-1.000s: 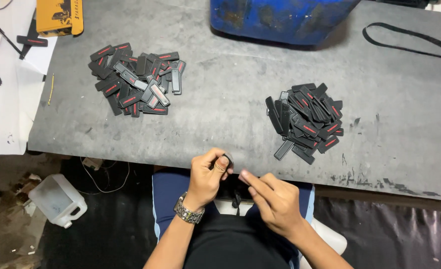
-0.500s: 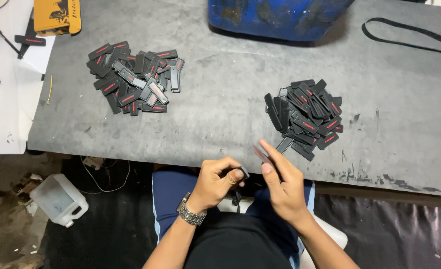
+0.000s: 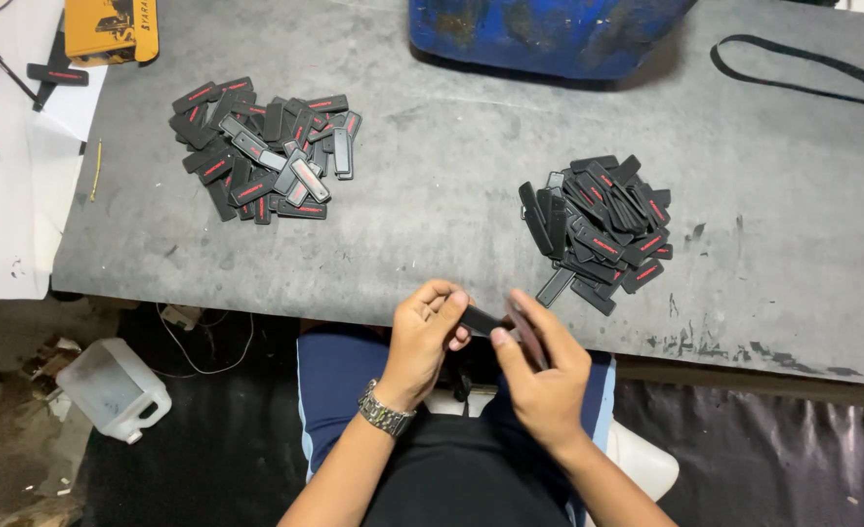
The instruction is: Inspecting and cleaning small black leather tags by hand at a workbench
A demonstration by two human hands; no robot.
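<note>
A grey desk (image 3: 451, 224) fills most of the view, its near edge running just above the person's lap. A blue tub (image 3: 549, 29) is cut off at the top edge. A black strap (image 3: 793, 73) runs off to the right. Two heaps of black tags sit well apart, with bare desk between: the left heap (image 3: 261, 146) and the right heap (image 3: 598, 229). A white jug (image 3: 115, 390) stands on the floor at left. Both hands meet just below the desk edge. The left hand (image 3: 427, 337), with a wristwatch (image 3: 385, 415), pinches one black tag (image 3: 481, 319) in curled fingers. The right hand (image 3: 544, 366) closes on the tag's other end; the tag's detail is mostly hidden.
</note>
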